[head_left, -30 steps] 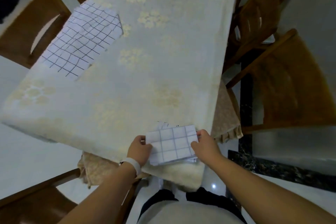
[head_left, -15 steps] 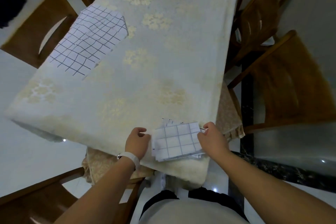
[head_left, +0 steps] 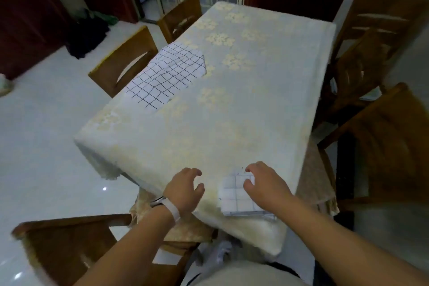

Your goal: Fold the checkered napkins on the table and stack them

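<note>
Both hands are hanging loosely curled, holding nothing. My left hand (head_left: 185, 190) is hovering over the bare tablecloth (head_left: 255, 111). My right hand (head_left: 267, 186) is hovering over the folded napkin (head_left: 236, 202) at the near edge; I cannot tell if it is touching. The unfolded napkin (head_left: 167, 76) is lying well apart, ahead and leftward by the tablecloth's left edge, long axis running near-left to far-right. The left hand is sitting nearer, so I am judging it should lead the reach.

Dim, soft, blurred (wide-angle edge warp)
</note>
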A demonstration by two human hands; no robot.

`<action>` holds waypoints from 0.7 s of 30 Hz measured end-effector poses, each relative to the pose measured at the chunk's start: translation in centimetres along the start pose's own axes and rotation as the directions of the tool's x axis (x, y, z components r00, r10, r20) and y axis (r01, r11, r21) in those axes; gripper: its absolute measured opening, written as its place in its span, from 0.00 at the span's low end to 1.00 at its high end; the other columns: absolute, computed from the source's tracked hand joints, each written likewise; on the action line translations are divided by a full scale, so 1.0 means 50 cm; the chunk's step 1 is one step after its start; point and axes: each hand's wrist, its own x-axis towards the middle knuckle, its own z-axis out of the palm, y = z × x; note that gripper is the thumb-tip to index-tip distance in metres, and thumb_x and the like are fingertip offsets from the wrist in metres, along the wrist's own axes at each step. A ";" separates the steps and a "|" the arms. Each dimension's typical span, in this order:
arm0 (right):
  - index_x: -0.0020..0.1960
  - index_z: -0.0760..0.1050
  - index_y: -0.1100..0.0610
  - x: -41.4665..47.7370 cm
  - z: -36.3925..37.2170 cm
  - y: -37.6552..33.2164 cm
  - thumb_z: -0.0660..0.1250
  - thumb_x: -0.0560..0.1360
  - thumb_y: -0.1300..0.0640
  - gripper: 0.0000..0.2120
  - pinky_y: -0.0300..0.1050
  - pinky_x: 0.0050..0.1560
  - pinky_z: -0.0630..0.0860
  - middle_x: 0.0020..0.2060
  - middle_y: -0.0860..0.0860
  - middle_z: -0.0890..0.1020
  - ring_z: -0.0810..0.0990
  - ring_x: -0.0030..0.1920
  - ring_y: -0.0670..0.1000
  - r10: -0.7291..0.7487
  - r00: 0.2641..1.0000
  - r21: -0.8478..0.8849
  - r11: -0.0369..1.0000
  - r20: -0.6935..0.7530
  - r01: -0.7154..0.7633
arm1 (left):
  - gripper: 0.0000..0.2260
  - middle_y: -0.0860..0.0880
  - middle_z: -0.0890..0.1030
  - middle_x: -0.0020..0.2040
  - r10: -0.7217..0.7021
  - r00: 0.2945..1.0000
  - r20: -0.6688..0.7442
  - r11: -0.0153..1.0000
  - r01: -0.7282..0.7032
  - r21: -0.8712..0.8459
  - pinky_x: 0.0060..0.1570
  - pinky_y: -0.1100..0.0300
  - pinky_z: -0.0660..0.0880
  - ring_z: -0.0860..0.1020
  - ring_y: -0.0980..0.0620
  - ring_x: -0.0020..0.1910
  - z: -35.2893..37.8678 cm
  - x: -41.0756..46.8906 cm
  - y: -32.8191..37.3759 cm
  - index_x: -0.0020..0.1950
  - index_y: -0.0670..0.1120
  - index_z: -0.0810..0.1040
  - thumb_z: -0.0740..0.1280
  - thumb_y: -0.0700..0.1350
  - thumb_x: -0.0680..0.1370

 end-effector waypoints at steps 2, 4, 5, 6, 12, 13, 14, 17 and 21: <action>0.68 0.70 0.52 -0.006 -0.007 -0.025 0.58 0.80 0.50 0.18 0.46 0.60 0.71 0.65 0.50 0.72 0.72 0.63 0.53 -0.083 0.996 -0.062 0.995 0.012 0.083 | 0.17 0.50 0.73 0.66 0.007 1.000 -0.026 0.997 -0.005 0.071 0.60 0.56 0.71 0.72 0.50 0.63 -0.016 -0.030 -0.001 0.67 0.50 0.72 0.61 0.51 0.80; 0.68 0.70 0.52 -0.015 -0.012 -0.045 0.58 0.80 0.50 0.18 0.46 0.60 0.70 0.65 0.50 0.72 0.72 0.63 0.53 -0.151 0.988 -0.098 0.983 0.033 0.153 | 0.17 0.50 0.73 0.66 -0.005 0.999 -0.051 0.994 0.011 0.113 0.60 0.56 0.70 0.72 0.50 0.64 -0.029 -0.063 0.003 0.68 0.50 0.71 0.60 0.52 0.80; 0.68 0.69 0.52 -0.021 -0.014 -0.054 0.57 0.80 0.50 0.18 0.46 0.60 0.70 0.65 0.50 0.72 0.71 0.63 0.54 -0.183 0.982 -0.108 0.976 0.045 0.186 | 0.17 0.51 0.73 0.66 -0.014 0.998 -0.067 0.992 0.022 0.123 0.60 0.56 0.70 0.72 0.50 0.63 -0.033 -0.080 0.005 0.68 0.50 0.71 0.60 0.53 0.80; 0.68 0.69 0.52 -0.026 -0.014 -0.061 0.57 0.80 0.50 0.18 0.46 0.60 0.69 0.65 0.50 0.72 0.71 0.63 0.54 -0.216 0.975 -0.119 0.968 0.056 0.221 | 0.17 0.51 0.73 0.66 -0.030 0.996 -0.082 0.991 0.040 0.128 0.61 0.56 0.71 0.72 0.51 0.63 -0.037 -0.097 0.006 0.67 0.51 0.72 0.60 0.53 0.80; 0.69 0.69 0.53 -0.058 0.007 -0.096 0.57 0.80 0.48 0.19 0.48 0.60 0.71 0.65 0.50 0.72 0.72 0.62 0.53 -0.370 0.920 -0.102 0.918 0.129 0.384 | 0.17 0.53 0.74 0.66 -0.143 0.972 -0.185 0.984 0.159 0.077 0.63 0.54 0.71 0.73 0.52 0.62 -0.047 -0.214 0.003 0.66 0.53 0.73 0.61 0.55 0.79; 0.68 0.70 0.52 -0.066 0.014 -0.104 0.57 0.80 0.48 0.19 0.48 0.60 0.72 0.65 0.50 0.72 0.72 0.61 0.53 -0.391 0.909 -0.093 0.909 0.143 0.405 | 0.16 0.53 0.74 0.65 -0.144 0.967 -0.208 0.984 0.162 0.071 0.61 0.56 0.72 0.73 0.53 0.60 -0.049 -0.234 0.001 0.66 0.53 0.73 0.61 0.54 0.79; 0.68 0.70 0.52 -0.074 0.022 -0.114 0.57 0.80 0.47 0.19 0.48 0.59 0.72 0.64 0.49 0.73 0.73 0.60 0.52 -0.413 0.898 -0.089 0.899 0.150 0.429 | 0.16 0.54 0.75 0.63 -0.149 0.962 -0.229 0.982 0.170 0.076 0.59 0.58 0.72 0.74 0.53 0.59 -0.050 -0.254 -0.003 0.65 0.53 0.74 0.61 0.54 0.79; 0.67 0.71 0.50 -0.105 0.048 -0.153 0.58 0.80 0.47 0.18 0.48 0.59 0.74 0.63 0.49 0.74 0.74 0.59 0.52 -0.460 0.871 -0.088 0.874 0.174 0.479 | 0.15 0.54 0.76 0.59 -0.187 0.941 -0.282 0.970 0.223 0.101 0.53 0.57 0.75 0.75 0.54 0.54 -0.055 -0.308 -0.029 0.63 0.54 0.75 0.62 0.55 0.78; 0.66 0.72 0.51 -0.152 0.074 -0.212 0.57 0.80 0.48 0.17 0.49 0.59 0.74 0.62 0.49 0.74 0.74 0.57 0.53 -0.528 0.820 -0.078 0.829 0.220 0.554 | 0.15 0.57 0.77 0.57 -0.265 0.913 -0.310 0.943 0.313 0.114 0.50 0.58 0.77 0.74 0.57 0.50 -0.063 -0.376 -0.074 0.60 0.57 0.76 0.59 0.60 0.77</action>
